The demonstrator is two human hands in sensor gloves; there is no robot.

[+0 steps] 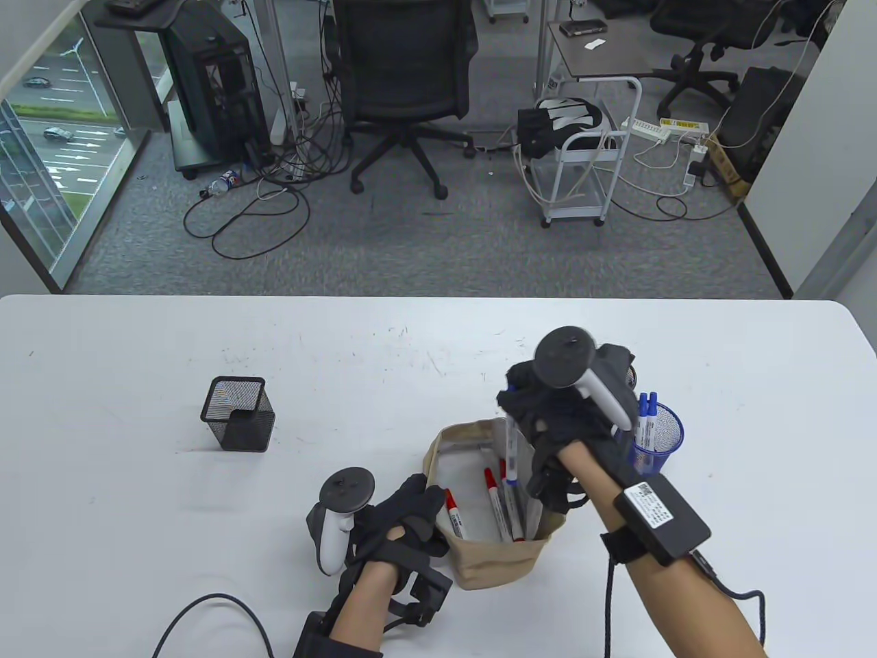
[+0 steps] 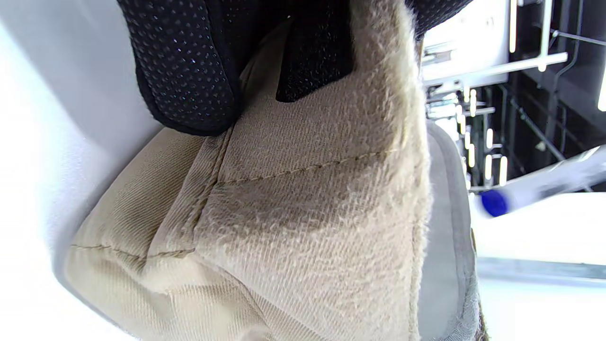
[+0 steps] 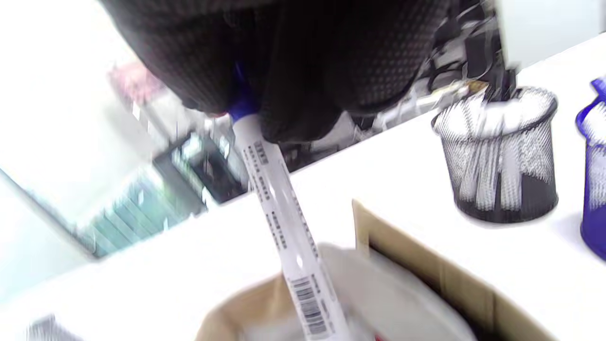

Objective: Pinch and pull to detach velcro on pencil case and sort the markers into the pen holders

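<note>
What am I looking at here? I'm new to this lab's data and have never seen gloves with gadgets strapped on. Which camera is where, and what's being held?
No machine here: these are a person's two hands in black sensor gloves, each with a tracker strapped to its back that only looks like a game controller.

The wide picture looks down at a white table. The other two come from cameras on the wrists, so they are tilted and very close.

On the table stands an open beige pencil case with red markers inside. The left hand grips its edge, which fills the left wrist view. The right hand pinches a blue marker by its cap end, its lower end still over the case.

There are three mesh holders: a square black one on the left, a blue one already holding blue markers, and a round black one beside it.
</note>
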